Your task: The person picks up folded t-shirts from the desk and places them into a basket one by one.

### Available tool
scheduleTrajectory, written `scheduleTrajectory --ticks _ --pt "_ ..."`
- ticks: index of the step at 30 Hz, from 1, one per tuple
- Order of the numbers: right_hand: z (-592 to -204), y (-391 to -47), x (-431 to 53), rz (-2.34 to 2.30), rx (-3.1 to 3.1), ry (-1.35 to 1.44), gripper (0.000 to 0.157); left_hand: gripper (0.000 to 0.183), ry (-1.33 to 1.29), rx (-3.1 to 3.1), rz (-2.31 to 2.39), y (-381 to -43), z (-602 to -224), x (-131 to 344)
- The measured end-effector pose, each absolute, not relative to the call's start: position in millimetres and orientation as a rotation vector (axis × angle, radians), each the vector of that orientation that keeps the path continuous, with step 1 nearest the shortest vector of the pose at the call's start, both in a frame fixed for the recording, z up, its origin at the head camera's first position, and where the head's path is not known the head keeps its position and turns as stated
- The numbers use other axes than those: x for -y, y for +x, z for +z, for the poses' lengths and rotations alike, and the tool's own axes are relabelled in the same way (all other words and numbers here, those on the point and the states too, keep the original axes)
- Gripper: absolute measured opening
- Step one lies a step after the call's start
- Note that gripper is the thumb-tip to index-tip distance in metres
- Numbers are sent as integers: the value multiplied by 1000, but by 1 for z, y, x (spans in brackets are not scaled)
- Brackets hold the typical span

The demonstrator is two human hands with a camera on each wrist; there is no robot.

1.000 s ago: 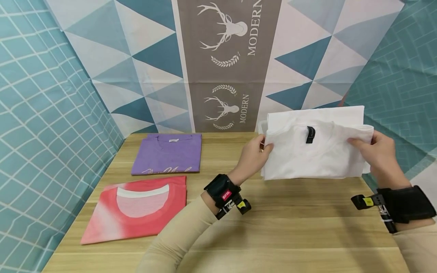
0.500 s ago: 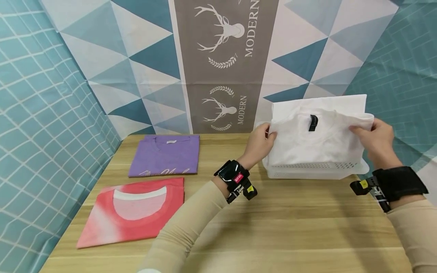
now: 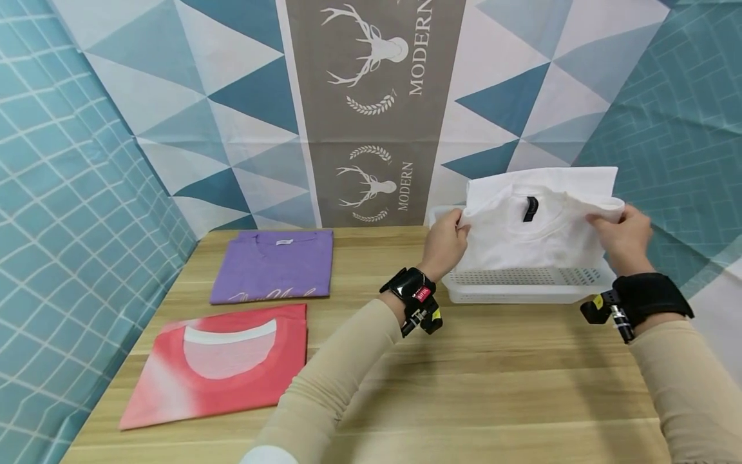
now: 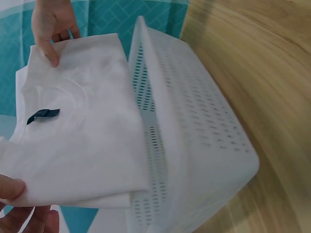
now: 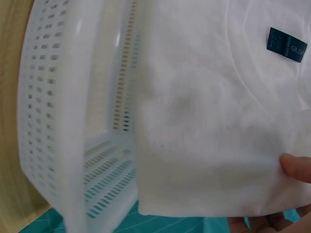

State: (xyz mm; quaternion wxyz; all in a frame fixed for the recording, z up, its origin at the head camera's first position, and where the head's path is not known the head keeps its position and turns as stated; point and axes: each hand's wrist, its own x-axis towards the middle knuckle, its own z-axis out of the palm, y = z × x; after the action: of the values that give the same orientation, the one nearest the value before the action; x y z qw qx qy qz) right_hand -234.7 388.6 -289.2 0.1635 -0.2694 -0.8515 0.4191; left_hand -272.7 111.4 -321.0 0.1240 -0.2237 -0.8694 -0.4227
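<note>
"White shirt (image 3: 530, 245) over the basket (image 3: 522, 295), table's (image 3: 493, 380) far right corner! Left hand (image 3: 445, 245), right hand (image 3: 627, 240) pinching its sides!"

"Label (image 5: 286, 44)?"

"'GILD', rest unclear; backdrop (image 3: 431, 122) shouts 'MODERN'!"

"What lies left on the worktop (image 3: 493, 380)?"
"One shirt (image 3: 275, 265), just behind a second shirt (image 3: 223, 364)."
"And right?"
"The basket (image 3: 510, 295), with a third shirt (image 3: 536, 241) over it, between left hand (image 3: 445, 245) and right hand (image 3: 623, 237)."

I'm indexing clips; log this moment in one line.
left hand, right hand: grip white shirt | state: folded, at basket opening | table: purple shirt, red shirt
</note>
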Motion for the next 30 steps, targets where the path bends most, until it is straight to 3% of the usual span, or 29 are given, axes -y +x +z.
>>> scheduleTrajectory --ticks 19,30 --pt "-353 -245 -397 1124 2563 -833 55 21 -562 2584 -1354 -278 -380 -127" --pt "-366 -249 -403 1035 2613 -888 56 14 -632 2643 -1087 -280 -392 -137"
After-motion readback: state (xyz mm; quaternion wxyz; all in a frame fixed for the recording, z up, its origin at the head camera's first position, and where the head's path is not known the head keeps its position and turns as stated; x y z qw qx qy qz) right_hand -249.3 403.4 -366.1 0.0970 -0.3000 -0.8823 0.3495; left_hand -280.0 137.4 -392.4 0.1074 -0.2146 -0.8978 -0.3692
